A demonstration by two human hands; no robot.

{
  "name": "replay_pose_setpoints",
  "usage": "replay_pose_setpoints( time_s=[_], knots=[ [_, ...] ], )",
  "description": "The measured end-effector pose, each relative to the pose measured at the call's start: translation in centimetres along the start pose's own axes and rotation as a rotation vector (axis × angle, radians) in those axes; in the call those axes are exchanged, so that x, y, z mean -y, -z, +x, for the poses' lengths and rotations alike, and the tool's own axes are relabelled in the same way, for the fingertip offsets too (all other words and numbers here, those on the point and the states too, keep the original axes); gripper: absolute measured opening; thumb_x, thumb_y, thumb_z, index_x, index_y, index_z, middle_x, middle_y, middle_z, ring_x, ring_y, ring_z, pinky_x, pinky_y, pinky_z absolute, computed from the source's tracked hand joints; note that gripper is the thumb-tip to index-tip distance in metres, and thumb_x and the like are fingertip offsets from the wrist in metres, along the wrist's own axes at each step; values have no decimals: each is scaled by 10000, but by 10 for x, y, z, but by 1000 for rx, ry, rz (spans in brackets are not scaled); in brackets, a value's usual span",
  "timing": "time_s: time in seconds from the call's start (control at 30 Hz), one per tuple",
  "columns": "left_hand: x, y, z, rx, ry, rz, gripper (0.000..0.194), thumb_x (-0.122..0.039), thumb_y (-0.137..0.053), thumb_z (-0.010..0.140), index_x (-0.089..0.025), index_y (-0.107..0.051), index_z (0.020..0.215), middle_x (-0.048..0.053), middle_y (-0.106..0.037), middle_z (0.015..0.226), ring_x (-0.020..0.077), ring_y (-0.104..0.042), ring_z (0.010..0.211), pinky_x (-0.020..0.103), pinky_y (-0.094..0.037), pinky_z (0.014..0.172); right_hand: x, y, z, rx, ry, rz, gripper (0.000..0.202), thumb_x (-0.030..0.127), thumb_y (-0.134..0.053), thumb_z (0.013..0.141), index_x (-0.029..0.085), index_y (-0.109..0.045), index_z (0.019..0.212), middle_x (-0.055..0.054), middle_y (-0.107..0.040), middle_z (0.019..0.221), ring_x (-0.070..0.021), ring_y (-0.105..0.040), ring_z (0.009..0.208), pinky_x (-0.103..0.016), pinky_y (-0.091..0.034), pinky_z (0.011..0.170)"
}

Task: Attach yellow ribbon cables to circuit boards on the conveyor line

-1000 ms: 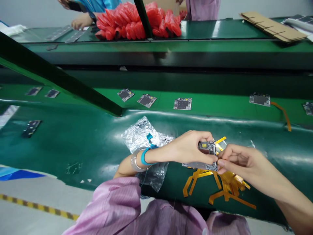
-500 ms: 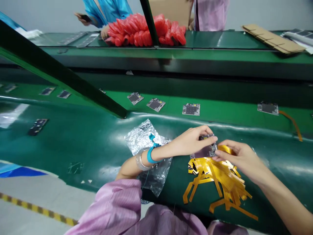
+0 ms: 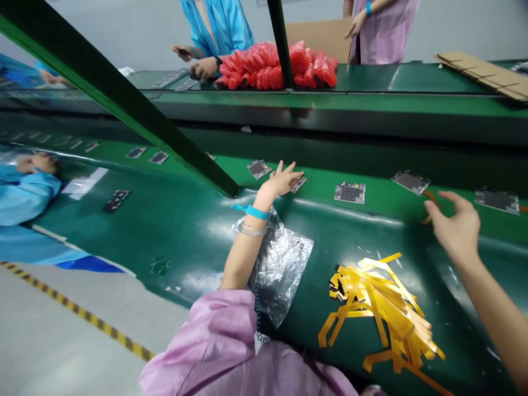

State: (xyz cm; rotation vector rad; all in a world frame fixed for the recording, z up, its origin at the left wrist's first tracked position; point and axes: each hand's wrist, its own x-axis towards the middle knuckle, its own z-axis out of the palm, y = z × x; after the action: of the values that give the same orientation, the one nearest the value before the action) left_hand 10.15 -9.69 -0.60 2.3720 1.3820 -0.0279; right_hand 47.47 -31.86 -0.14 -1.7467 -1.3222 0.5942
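Note:
My left hand point(image 3: 284, 180) is over the green belt with its fingers spread, on top of a small circuit board point(image 3: 297, 185) that it partly covers. My right hand point(image 3: 457, 223) is at the right, thumb and fingers apart, beside a circuit board point(image 3: 410, 181) with an orange flex strip point(image 3: 429, 196) attached. The strip's lower part passes behind my right thumb. Between my hands another board point(image 3: 350, 192) lies flat on the belt. A pile of yellow-orange flex strips point(image 3: 388, 302) lies on the green work surface below.
A clear plastic bag point(image 3: 284, 264) lies under my left forearm. A green slanted post point(image 3: 165, 129) crosses the left side. Red wrapped items point(image 3: 272, 66) are heaped on the far bench, near other people's hands. Another person's blue sleeve point(image 3: 28, 192) is at the left.
The board held between my hands has been let go. My left hand has moved up and left to the belt, and my right hand up and right. The view has shifted somewhat left.

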Motion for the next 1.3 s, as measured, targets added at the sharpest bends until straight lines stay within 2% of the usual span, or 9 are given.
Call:
replay_pose_setpoints(
  time_s=[0.07, 0.2, 0.37, 0.5, 0.63, 0.77, 0.87, 1.1, 1.3],
  knots=[
    [3, -1, 3, -6, -4, 13, 547, -39, -517, 893, -266, -584, 1385, 91, -312, 1690, 422, -119, 1578, 685, -259, 1167, 9, -21, -32, -23, 35, -61, 199, 439, -591, 985, 283, -681, 1073, -143, -698, 1230, -385, -493, 1335, -548, -395, 1042],
    [1, 8, 2, -93, -52, 29, 429, -71, -642, 844, -214, -610, 1247, 125, -616, 1395, 343, -434, 1401, 547, -333, 1139, 36, -71, -90, 295, 103, -68, 89, 347, -693, 926, 278, -745, 901, -55, -740, 916, -291, -661, 929, -441, -505, 839],
    [-19, 27, -11, -259, -91, -6, 141, -198, -717, 858, -186, -651, 982, 90, -694, 1062, 253, -613, 1015, 368, -433, 932, 50, -103, -114, 465, 125, -47, 65, 263, -727, 899, 266, -725, 834, -63, -704, 920, -301, -597, 938, -468, -477, 862],
    [-65, 29, -34, -327, -281, -405, 174, -296, -721, 870, -158, -642, 940, 59, -676, 990, 205, -607, 936, 320, -453, 875, 59, -90, -112, 504, 104, 26, 130, 285, -572, 1014, 262, -630, 900, -47, -706, 1010, -250, -635, 979, -423, -501, 895],
    [-123, 19, -74, -49, -380, -814, 272, -372, -713, 863, -162, -542, 839, 3, -619, 851, 142, -586, 822, 258, -466, 774, 81, -62, -116, 283, -44, 246, 98, 374, -456, 1085, 290, -488, 1123, 11, -647, 855, -174, -625, 774, -297, -505, 716],
    [-160, 7, -118, 175, -364, -809, 322, -385, -722, 866, -188, -476, 797, -57, -543, 682, 84, -473, 629, 209, -368, 599, 97, -43, -122, -9, -26, 178, 220, 343, -679, 970, 289, -566, 1150, 83, -378, 663, -144, -414, 589, -269, -380, 599],
    [-170, 2, -137, 256, -369, -805, 316, -368, -691, 893, -199, -447, 785, -71, -524, 624, 75, -428, 562, 212, -317, 539, 99, -39, -125, -63, -46, 104, 110, 330, -701, 951, 270, -639, 1019, 73, -407, 636, -135, -369, 550, -274, -332, 543],
    [-177, 2, -151, 145, -416, -732, 331, -312, -704, 882, -203, -420, 752, -70, -474, 661, 84, -384, 587, 240, -312, 575, 97, -37, -134, -117, -162, 207, 108, 349, -751, 910, 266, -704, 962, -13, -707, 799, -173, -615, 686, -275, -474, 604],
    [-178, 2, -154, 97, -451, -655, 340, -284, -703, 889, -199, -404, 754, -74, -446, 671, 87, -358, 598, 253, -303, 599, 94, -36, -135, -151, -4, 55, 19, 270, -736, 920, 263, -729, 936, 8, -718, 776, -126, -534, 571, -249, -441, 546]
  ],
)
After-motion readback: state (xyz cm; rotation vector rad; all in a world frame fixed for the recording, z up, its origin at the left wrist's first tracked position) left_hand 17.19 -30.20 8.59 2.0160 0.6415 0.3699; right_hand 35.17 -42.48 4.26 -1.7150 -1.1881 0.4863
